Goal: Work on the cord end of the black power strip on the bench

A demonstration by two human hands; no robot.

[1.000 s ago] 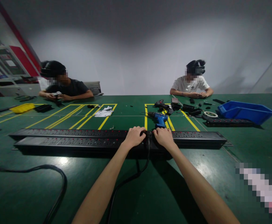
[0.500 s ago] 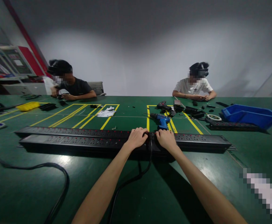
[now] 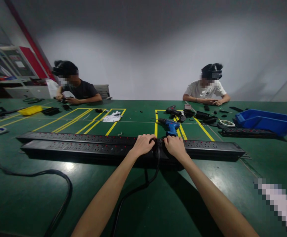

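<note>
Two long black power strips with rows of sockets and small red marks lie side by side across the table; the nearer one (image 3: 79, 148) partly covers the farther one (image 3: 214, 146). A black plug (image 3: 159, 142) sits on the strips between my hands, its black cord (image 3: 155, 174) hanging over the near side. To the left of the plug, my left hand (image 3: 144, 144) is closed over the strip, fingers curled. On the other side, my right hand (image 3: 175, 145) is closed over the strip in the same way. My fingertips are partly hidden.
Just beyond my right hand lies a blue cordless drill (image 3: 169, 125), with another drill (image 3: 171, 110) behind it. A blue bin (image 3: 266, 120) stands at right, a yellow tray (image 3: 30, 110) at left. Loose black cable (image 3: 47, 171) curves over the near left. Two people sit opposite.
The view has shifted very slightly. My hands, the plug and the power strips keep the same places relative to each other.
</note>
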